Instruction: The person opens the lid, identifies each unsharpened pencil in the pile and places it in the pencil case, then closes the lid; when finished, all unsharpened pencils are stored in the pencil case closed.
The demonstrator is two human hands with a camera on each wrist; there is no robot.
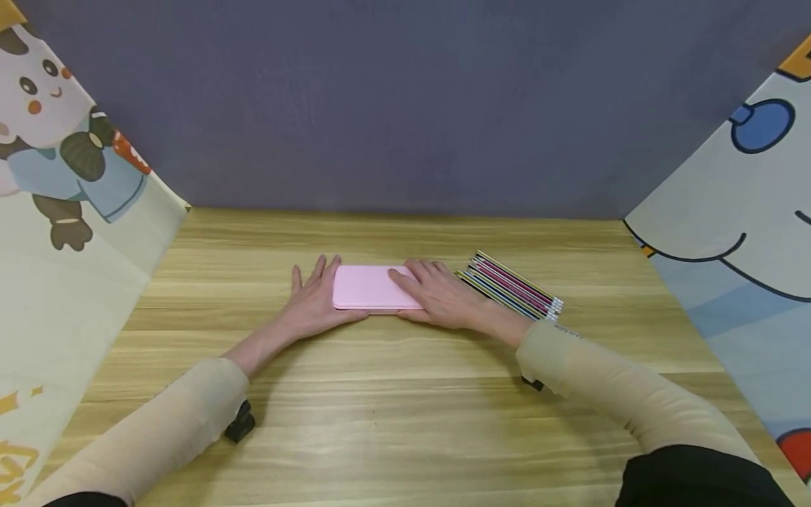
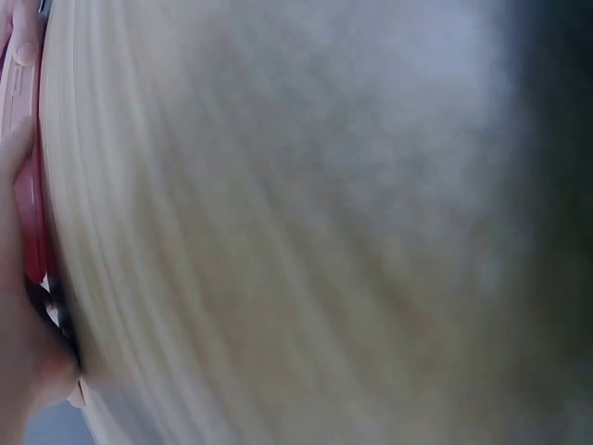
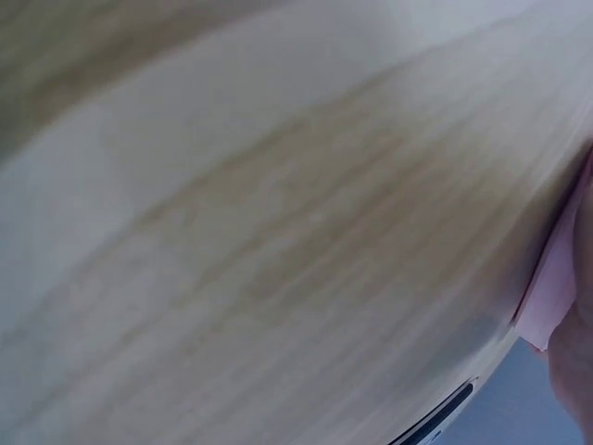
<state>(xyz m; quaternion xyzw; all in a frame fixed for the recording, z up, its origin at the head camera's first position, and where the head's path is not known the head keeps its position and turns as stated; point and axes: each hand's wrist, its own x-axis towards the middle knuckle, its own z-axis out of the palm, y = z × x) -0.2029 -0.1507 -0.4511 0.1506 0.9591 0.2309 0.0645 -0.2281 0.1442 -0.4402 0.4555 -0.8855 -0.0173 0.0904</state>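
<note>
A flat pink case [image 1: 370, 287], rounded at its corners and shaped like a pencil case, lies on the wooden table between both hands. Against its left end is my left hand [image 1: 313, 303], fingers straight and spread, thumb along the near side. My right hand [image 1: 446, 299] grips the right end: one finger lies across the top, the thumb is at the near side, and other fingers reach the far edge. In the left wrist view, the case's side [image 2: 30, 213] looks redder beside the left thumb. Part of its pink side [image 3: 547, 292] shows at the right wrist view's edge.
Several striped pencils [image 1: 510, 285] lie side by side in a slanted row, right of the case and partly behind the right wrist. The wooden table [image 1: 380, 415] meets a dark grey panel [image 1: 405, 105] at the back. Cartoon-printed panels flank both sides.
</note>
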